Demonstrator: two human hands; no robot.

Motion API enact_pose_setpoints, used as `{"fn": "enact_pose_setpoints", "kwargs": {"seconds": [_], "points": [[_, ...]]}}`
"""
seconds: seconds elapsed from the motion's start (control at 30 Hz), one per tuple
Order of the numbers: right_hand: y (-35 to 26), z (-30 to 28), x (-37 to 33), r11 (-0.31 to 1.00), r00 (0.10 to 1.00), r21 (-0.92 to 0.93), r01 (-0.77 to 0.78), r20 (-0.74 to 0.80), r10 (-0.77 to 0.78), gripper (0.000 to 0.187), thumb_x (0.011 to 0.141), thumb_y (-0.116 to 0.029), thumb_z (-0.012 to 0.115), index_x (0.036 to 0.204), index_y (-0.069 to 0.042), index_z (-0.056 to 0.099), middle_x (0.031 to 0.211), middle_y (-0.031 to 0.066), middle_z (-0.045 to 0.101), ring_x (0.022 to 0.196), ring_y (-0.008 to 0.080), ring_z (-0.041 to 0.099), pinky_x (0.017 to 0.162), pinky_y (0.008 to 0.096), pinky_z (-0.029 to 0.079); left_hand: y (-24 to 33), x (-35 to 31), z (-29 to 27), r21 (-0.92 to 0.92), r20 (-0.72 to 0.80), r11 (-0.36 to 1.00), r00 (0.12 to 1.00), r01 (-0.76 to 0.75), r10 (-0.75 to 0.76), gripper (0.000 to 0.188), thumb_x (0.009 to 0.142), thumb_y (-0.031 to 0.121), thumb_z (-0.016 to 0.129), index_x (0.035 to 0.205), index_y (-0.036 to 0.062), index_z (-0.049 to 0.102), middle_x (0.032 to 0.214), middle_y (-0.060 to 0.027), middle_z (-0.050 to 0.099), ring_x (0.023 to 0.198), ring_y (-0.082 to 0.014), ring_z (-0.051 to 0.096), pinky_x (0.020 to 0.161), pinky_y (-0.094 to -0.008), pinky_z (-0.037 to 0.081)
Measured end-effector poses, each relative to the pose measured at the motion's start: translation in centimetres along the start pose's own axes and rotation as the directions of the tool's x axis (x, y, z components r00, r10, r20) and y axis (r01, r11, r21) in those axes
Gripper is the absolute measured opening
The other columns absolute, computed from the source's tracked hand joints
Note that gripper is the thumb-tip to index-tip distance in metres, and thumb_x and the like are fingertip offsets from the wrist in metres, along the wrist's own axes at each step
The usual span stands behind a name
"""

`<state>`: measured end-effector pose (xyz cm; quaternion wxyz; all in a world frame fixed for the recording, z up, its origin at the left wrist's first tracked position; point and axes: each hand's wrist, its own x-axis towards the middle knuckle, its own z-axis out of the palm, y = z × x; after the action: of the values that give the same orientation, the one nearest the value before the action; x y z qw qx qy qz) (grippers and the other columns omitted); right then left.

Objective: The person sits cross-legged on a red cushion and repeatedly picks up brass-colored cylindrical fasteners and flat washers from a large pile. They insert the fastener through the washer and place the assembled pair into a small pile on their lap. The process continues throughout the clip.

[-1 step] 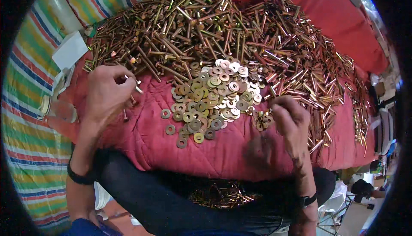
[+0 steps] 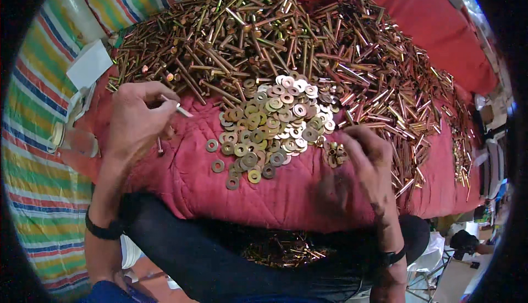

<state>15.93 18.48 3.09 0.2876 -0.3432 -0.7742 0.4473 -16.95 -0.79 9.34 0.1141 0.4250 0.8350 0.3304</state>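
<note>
My left hand (image 2: 140, 116) is closed in a pinch round a bolt (image 2: 179, 107), whose pale shank sticks out toward the right. Below its fingers another bolt (image 2: 160, 146) shows its head; whether this one is held or lies on the cloth, I cannot tell. A heap of flat round washers (image 2: 264, 127) lies between my hands. My right hand (image 2: 371, 151) is beside the heap's right edge, thumb and fingers bent together above a small cluster of nuts (image 2: 335, 155). What its fingertips hold, if anything, is hidden.
Beyond the washers a large pile of long bolts (image 2: 236, 39) spreads across the red cloth (image 2: 231, 204) and down its right side. More bolts (image 2: 286, 250) lie between my legs. A clear jar (image 2: 77, 140) and a white box (image 2: 89, 65) stand at the left by striped sheeting (image 2: 38, 193).
The bolt in my left hand has swung out and shows more of its length to the right. My right hand has shifted slightly left, with its fingertips lower.
</note>
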Motion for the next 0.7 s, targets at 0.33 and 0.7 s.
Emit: {"fn": "enact_pose_setpoints", "kwargs": {"seconds": [0.33,0.7], "points": [[3.8,3.6,1.3,0.683,0.888,-0.576,0.45,0.205,-0.413,0.028,0.09,-0.013,0.075,0.117,-0.011,0.073,0.091,0.0123,0.065,0.075,0.033,0.069,0.062,0.0438,0.056,5.9,-3.7,4.5,-0.546,0.383,0.834,0.909,0.078,0.166,0.023,0.1,0.02,0.071,0.096,-0.003,0.073,0.078,-0.0065,0.07,0.062,-0.0122,0.067,0.056,-0.0271,0.056],[3.8,2.8,1.5,0.724,0.879,-0.518,0.456,0.388,-0.277,0.066,0.061,-0.018,0.09,0.114,-0.004,0.055,0.105,0.0181,0.063,0.092,0.043,0.068,0.076,0.0517,0.057,4.8,-8.0,10.4,-0.644,0.76,0.103,0.649,0.758,-0.03,0.037,0.108,0.028,0.054,0.118,-0.0053,0.067,0.067,-0.0065,0.06,0.043,-0.0112,0.046,0.039,-0.0264,0.036]]}}
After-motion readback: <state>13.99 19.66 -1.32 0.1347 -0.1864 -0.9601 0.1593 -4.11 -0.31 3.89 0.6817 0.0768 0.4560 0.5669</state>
